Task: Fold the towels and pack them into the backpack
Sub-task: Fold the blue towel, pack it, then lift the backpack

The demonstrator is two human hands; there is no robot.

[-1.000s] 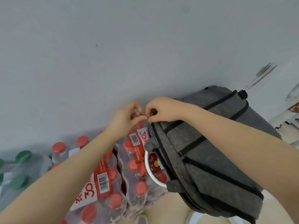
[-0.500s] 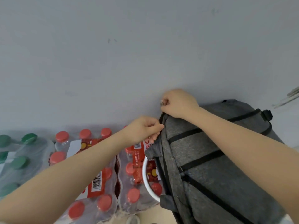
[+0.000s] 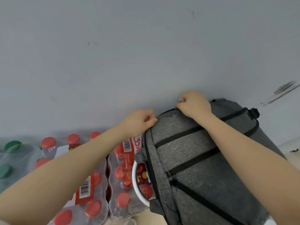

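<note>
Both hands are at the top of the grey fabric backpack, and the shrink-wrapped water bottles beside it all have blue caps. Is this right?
Not quite: the head view shows red caps on the shrink-wrapped water bottles, with a few green ones at far left, none blue. The rest holds: the left hand and right hand are at the top of the grey fabric backpack.

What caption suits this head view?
Right hand pinches the zipper pull atop a grey backpack while left hand grips its corner.

far: the grey wall [image 3: 146,54] stands just behind the backpack [image 3: 203,159].
left: shrink-wrapped bottle packs [image 3: 100,184] crowd the backpack's side, touching it.
right: pale floor [image 3: 290,143] lies bare beside the backpack.
</note>
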